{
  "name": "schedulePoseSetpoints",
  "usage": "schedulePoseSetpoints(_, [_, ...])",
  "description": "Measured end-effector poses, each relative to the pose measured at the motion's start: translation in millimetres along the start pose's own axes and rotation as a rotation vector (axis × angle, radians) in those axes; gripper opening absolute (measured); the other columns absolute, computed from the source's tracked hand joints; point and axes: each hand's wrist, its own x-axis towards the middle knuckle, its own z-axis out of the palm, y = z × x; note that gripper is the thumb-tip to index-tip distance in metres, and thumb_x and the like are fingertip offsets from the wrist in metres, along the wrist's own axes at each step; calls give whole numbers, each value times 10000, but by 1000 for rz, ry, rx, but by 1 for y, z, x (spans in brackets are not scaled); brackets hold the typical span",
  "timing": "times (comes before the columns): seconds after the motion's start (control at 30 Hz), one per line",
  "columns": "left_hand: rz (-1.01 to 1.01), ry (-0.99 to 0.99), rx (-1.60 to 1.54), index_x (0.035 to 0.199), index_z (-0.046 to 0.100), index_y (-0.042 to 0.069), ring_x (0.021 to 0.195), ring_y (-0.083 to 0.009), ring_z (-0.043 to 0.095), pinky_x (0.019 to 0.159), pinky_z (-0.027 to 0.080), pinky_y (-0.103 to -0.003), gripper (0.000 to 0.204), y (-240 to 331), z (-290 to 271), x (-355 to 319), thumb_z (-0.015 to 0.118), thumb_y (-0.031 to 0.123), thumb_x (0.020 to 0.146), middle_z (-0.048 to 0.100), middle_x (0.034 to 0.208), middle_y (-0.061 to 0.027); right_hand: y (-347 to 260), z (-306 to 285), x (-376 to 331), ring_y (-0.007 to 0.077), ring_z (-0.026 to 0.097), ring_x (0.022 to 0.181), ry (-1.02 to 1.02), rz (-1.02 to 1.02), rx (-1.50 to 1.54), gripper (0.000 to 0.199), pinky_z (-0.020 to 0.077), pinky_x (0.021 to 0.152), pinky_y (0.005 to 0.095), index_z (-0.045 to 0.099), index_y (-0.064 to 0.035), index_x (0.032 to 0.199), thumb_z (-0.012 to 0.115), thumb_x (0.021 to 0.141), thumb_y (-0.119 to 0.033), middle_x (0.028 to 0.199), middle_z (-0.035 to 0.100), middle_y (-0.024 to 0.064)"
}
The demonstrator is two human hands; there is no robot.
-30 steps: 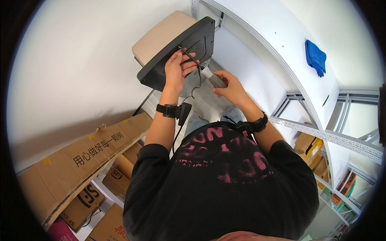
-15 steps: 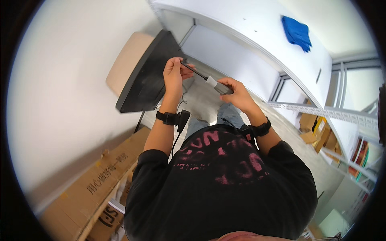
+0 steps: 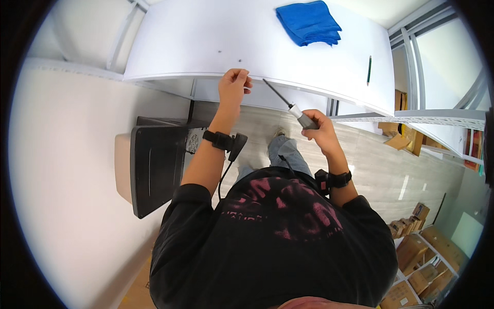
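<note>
White bench across the top, bearing a folded blue cloth, a dark green pencil and 2 dark spots, too tiny to tell apart as screws or holes. Pale wall at left; near it a black panel with a beige pad, exact kind unclear. Cardboard boxes at lower right, partly cut off by the dark rim.

Screwdriver in the right hand, fingers and thumb closed around the grey handle, probably for steady control with the shaft left free. Tip aimed up and leftward, apart from the left hand, seen against the bench's front edge; height relative to it hard to judge.

Left hand raised by that edge: fingers curled, thumb close to the index finger, perhaps around something small. Pinching or empty: impossible to tell. Handle's butt end hidden by the right palm.
</note>
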Motion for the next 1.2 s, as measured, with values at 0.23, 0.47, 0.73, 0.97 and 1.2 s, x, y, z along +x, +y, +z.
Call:
schedulePoseSetpoints(0.23, [409,44,666,818,675,23,637,-176,577,589,454,-307,102,-19,54,52,650,122,820,641,748,-82,-18,-41,42,102,501,702,112,9,1,414,423,567,229,569,-14,1098,609,691,54,853,532,24])
schedulePoseSetpoints(0.47, [625,-24,804,837,684,37,663,-244,584,623,470,-322,83,-25,67,68,648,68,768,626,774,-96,-31,-45,73,116,506,688,47,43,49,409,432,559,242,547,10,1113,613,709,29,856,527,49])
schedulePoseSetpoints(0.73, [535,-51,736,917,679,36,664,-199,595,623,476,-289,155,-19,63,64,665,59,764,620,778,-85,-42,-39,90,108,499,707,-28,46,43,421,422,569,236,541,15,1128,602,712,40,847,529,36])
schedulePoseSetpoints(0.97, [290,7,572,994,663,31,709,-89,583,646,481,-235,166,-13,5,25,642,86,839,654,813,-34,-56,-4,95,107,499,702,-146,15,39,433,420,567,238,531,11,1145,610,720,22,870,529,44])
schedulePoseSetpoints(1.2, [73,107,55,1140,573,-8,820,-142,629,722,513,-243,287,-3,-137,-41,479,199,964,652,977,-105,-71,122,98,115,532,664,-541,136,55,428,419,539,248,513,-3,1179,615,763,-27,884,550,44])
